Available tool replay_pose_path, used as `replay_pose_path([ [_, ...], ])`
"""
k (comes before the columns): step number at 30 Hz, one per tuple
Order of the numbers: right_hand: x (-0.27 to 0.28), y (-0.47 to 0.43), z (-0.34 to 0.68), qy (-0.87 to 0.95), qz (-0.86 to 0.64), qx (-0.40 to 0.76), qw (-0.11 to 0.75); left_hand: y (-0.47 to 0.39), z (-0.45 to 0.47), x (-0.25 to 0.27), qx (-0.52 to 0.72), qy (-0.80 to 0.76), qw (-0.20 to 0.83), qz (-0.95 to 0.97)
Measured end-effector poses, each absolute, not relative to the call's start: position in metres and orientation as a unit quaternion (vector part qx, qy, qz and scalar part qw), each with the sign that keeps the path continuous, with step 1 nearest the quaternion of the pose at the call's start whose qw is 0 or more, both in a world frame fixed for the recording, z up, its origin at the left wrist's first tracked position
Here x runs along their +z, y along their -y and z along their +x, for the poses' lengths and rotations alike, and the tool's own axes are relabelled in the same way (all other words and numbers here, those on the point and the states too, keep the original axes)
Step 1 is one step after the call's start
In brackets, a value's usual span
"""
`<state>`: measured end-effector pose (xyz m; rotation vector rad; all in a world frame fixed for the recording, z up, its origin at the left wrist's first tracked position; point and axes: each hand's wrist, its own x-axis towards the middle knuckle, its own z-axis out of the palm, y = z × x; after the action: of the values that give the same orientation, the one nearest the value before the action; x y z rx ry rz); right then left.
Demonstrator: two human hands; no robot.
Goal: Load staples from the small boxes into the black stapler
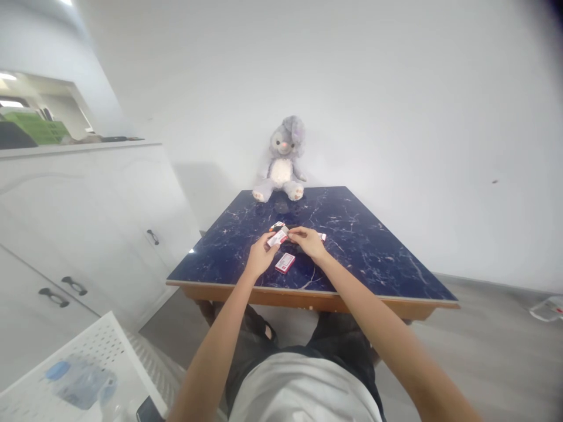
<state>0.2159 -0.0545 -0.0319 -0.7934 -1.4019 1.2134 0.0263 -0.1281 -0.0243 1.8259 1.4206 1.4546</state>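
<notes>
My left hand point(260, 255) is closed around a small white and red box point(277, 238), held tilted just above the table. At the box's far right end, a greyish part shows, and the fingers of my right hand point(309, 241) pinch there; whether that part is a flap or the contents I cannot tell. A second white and red box point(285, 263) lies flat on the table below my hands. Behind the held box sits a white and orange item point(277, 225) beside something dark, partly covered by my fingers. Another white and red piece point(323, 237) peeks out past my right hand.
The dark blue marble-patterned table point(369, 258) stands against a white wall. A grey plush rabbit point(282, 158) sits at its far edge. White cabinets point(101, 217) are on the left, and a white perforated basket point(105, 340) with plastic bottles point(81, 381) stands at lower left.
</notes>
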Motion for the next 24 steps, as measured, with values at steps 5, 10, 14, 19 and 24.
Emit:
replay_pose_path([
  [5,-0.032,0.059,0.213,0.581,-0.321,0.567,0.488,0.130,0.029,-0.023,0.565,-0.474,0.221,0.639],
  [10,-0.028,0.067,0.211,0.553,-0.291,0.639,0.448,0.133,0.032,-0.020,0.593,-0.474,0.188,0.623],
  [14,-0.024,0.071,0.213,0.522,-0.259,0.696,0.421,0.138,0.035,-0.017,0.589,-0.480,0.130,0.637],
  [19,-0.023,0.074,0.213,0.503,-0.252,0.732,0.384,0.141,0.037,-0.014,0.598,-0.466,0.127,0.640],
  [24,-0.025,0.073,0.213,0.496,-0.259,0.738,0.378,0.140,0.038,-0.015,0.622,-0.467,0.163,0.607],
])
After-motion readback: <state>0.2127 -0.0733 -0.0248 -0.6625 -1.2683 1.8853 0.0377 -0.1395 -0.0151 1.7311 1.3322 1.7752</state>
